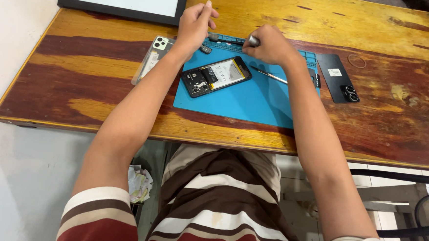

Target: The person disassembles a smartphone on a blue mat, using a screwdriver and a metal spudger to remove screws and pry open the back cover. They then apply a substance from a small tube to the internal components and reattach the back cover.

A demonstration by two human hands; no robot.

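- Nearest the camera, a striped brown, cream and red shirt (210, 208) covers the lap and sleeves.
- The glossy, streaked wooden worktop (80, 69) carries a smooth blue rectangular mat (245, 102).
- An opened phone (216, 76), its back off, lies tilted on the mat, circuitry and flat battery exposed.
- The left hand (195, 24) is loosely curled, pinching something too small to tell.
- The right hand (270, 44) is closed around a silvery metal tool (253, 40) at the mat's far edge.
- Thin metal tweezers (269, 75) lie just beside the phone; a black back cover (338, 78) lies off the mat, to the right.

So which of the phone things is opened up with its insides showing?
The phone lying on the blue mat. The black back cover and the clear case lie off the mat.
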